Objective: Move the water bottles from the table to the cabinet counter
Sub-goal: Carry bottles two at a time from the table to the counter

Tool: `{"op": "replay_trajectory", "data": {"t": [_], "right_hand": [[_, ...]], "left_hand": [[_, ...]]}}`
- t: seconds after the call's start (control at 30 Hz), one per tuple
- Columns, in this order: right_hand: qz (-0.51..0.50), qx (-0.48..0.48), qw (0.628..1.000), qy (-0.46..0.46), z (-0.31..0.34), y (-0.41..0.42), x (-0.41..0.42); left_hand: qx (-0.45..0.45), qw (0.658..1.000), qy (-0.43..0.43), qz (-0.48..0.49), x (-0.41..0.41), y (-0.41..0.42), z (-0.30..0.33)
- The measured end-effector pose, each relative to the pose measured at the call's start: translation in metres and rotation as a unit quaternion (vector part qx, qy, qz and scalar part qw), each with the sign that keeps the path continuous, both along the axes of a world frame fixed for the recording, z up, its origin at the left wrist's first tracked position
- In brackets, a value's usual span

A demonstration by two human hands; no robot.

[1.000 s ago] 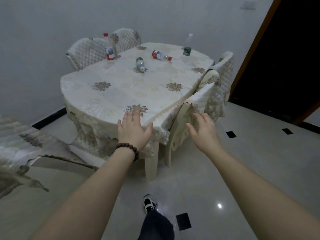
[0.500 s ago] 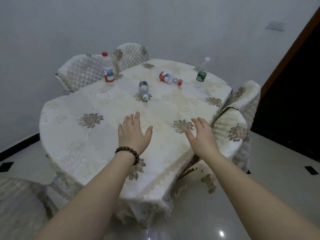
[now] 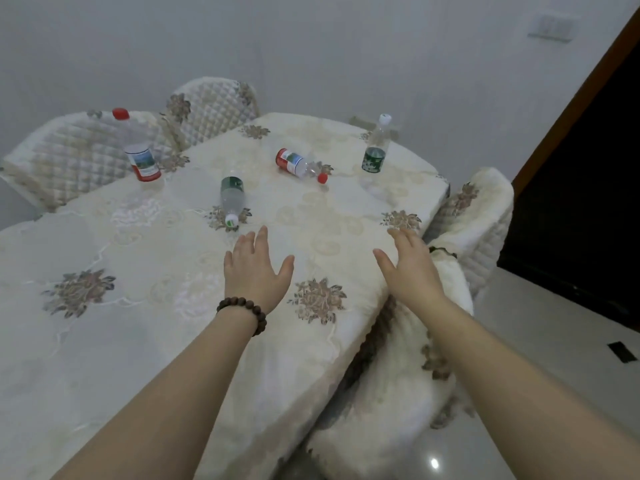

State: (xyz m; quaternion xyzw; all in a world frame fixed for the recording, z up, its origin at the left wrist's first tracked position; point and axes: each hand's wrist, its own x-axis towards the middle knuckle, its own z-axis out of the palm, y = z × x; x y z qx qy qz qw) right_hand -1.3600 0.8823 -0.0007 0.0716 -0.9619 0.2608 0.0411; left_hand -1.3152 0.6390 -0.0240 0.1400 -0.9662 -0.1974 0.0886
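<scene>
Reaching out over the table (image 3: pixel 104 341) in the head view, both hands hover above the embroidered cloth with nothing in them: the left hand (image 3: pixel 254 271), with a beaded bracelet (image 3: pixel 242 311) on its wrist, has its fingers straight and its thumb spread wide, and its fingertips are near the cap of the closest bottle without touching it; the right hand (image 3: pixel 410 268) is likewise spread flat, above the table's right edge. Four water bottles sit on the far half of the table. A red-capped bottle (image 3: pixel 138 150) with a red and white label stands upright near the far left edge, in front of a quilted chair back (image 3: pixel 69 157). A green-labelled bottle (image 3: pixel 231 199) lies on its side toward the middle, white cap pointing at the person. A second red-labelled bottle (image 3: pixel 299 164) lies on its side beyond it, red cap pointing right and toward the near side. A green-labelled bottle with a white cap (image 3: pixel 376 147) stands upright near the far right corner. The four bottles are well apart from one another. A second quilted chair (image 3: pixel 214 105) stands at the far edge, and a covered chair (image 3: pixel 478 216) is tucked against the right edge, with another chair (image 3: pixel 391 393) below the right forearm. A light switch plate (image 3: pixel 553 26) is on the wall at upper right, beside a dark doorway (image 3: pixel 581 202).
</scene>
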Motion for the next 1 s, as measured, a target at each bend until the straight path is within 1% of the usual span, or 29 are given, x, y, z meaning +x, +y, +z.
{"op": "replay_trajectory", "data": {"t": [0.2,0.43,0.6,0.8,0.93,1.0], "right_hand": [[0.058,-0.005,0.998,0.006,-0.008,0.044,-0.136],[0.101,-0.013,0.994,-0.045,-0.02,0.069,-0.251],[0.083,-0.044,0.994,-0.06,-0.027,0.069,-0.325],[0.032,-0.136,0.987,-0.084,-0.04,0.048,-0.401],[0.017,-0.224,0.97,-0.094,-0.054,0.026,-0.436],[0.018,-0.258,0.962,-0.083,-0.063,0.016,-0.45]], "left_hand": [[0.005,0.998,-0.009,0.06,-0.095,0.054,-0.011],[-0.007,0.996,-0.007,0.085,-0.184,0.099,-0.013],[-0.021,0.997,-0.009,0.079,-0.243,0.101,-0.02],[-0.02,0.998,-0.005,0.061,-0.314,0.077,-0.036],[-0.025,0.999,-0.009,0.035,-0.359,0.048,-0.051],[-0.029,0.999,-0.022,0.025,-0.382,0.032,-0.056]]}}
